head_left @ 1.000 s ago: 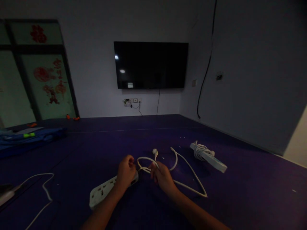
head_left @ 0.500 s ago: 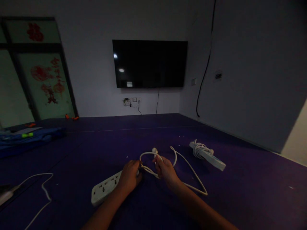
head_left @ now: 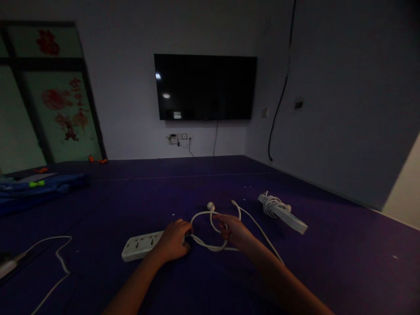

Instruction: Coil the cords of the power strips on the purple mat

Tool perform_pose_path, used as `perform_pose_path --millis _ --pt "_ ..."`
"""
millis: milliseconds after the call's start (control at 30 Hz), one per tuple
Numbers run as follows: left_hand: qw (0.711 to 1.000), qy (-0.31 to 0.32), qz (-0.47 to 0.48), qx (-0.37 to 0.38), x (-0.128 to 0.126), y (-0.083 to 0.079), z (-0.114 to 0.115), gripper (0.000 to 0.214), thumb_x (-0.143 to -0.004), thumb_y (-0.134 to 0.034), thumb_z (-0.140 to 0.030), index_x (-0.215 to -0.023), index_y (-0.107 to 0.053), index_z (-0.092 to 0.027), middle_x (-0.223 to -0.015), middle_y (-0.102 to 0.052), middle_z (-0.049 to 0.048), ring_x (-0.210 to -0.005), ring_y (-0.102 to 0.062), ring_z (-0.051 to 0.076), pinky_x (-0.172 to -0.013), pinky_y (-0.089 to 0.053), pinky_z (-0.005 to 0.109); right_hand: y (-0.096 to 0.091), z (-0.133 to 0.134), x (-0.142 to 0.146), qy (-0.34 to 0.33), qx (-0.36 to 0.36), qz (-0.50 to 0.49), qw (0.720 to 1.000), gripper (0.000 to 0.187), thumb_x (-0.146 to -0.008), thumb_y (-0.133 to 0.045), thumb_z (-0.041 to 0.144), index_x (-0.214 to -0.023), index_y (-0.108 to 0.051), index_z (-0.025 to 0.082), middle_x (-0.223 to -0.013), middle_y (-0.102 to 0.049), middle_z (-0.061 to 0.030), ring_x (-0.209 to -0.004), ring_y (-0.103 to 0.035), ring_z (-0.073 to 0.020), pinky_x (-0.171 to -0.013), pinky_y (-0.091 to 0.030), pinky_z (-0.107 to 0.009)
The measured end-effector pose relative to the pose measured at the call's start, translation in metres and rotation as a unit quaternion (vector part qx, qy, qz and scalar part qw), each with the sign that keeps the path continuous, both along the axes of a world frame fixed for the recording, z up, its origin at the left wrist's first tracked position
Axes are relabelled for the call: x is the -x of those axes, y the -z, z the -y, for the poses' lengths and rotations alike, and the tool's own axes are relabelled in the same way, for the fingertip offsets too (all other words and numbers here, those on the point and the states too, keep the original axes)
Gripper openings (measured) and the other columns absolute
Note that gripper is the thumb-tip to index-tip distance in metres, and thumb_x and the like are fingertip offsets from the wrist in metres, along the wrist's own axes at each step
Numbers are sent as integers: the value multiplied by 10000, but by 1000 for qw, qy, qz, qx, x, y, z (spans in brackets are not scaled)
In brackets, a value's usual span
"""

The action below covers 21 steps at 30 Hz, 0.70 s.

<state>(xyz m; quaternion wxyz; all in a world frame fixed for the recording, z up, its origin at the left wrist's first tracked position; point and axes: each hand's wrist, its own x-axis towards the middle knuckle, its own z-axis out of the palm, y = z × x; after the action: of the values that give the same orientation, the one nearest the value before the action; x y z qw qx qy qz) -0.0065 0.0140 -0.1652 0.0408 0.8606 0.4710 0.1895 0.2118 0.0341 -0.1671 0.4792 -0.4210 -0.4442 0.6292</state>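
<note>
A white power strip (head_left: pixel 139 246) lies flat on the dark purple floor in front of me. My left hand (head_left: pixel 173 239) is closed over its right end, where the white cord (head_left: pixel 210 245) leaves it. The cord curls in a loop between my hands and trails off to the right; its plug (head_left: pixel 210 205) lies just beyond the loop. My right hand (head_left: pixel 235 231) pinches the cord at the right side of the loop.
A second power strip (head_left: pixel 282 213) with its cord wound round it lies to the right. Another white cable (head_left: pixel 59 253) snakes at the far left. Blue fabric (head_left: pixel 39 190) lies at the left, by a glass door. A dark TV (head_left: pixel 205 86) hangs on the far wall.
Both hands have moved forward and lower, and the power strip has come to lie flat on the floor. The cord loop has shifted down between the hands.
</note>
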Motion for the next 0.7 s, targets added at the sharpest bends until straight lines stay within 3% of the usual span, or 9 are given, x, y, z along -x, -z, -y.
perform_pose_path --millis 167,267,467,700 --pt "999 -4 -29 -45 -3 4 3 107 -737 -580 -265 -818 -586 -195 -889 -612 67 -879 -534 236 -749 -390 342 2 6 9 -3 -3 3 1000 309 -800 -503 451 -864 -588 161 -475 -442 72 -335 -316 -49 -354 -257 -180" --pt "997 7 -28 -67 -5 9 1 178 -829 -520 -341 -811 -613 -191 -907 -595 74 -894 -517 229 -772 -388 349 3 7 13 -19 -8 6 1000 343 -816 -471 470 -904 -576 155 -468 -458 68 -325 -342 -59 -343 -274 -181" --pt "998 25 -15 -57 -6 19 -7 184 -855 -498 -244 -771 -654 -195 -883 -586 66 -884 -506 206 -776 -386 333 4 8 16 -35 -31 26 999 419 -804 -456 503 -946 -588 132 -454 -492 57 -307 -383 -75 -337 -320 -199" --pt "990 42 108 -87 -2 12 -8 203 -873 -444 -221 -751 -599 -178 -837 -573 71 -833 -529 197 -752 -418 320 3 -4 2 42 -43 133 989 344 -794 -432 415 -859 -625 138 -452 -564 7 -346 -501 -114 -382 -378 -211"
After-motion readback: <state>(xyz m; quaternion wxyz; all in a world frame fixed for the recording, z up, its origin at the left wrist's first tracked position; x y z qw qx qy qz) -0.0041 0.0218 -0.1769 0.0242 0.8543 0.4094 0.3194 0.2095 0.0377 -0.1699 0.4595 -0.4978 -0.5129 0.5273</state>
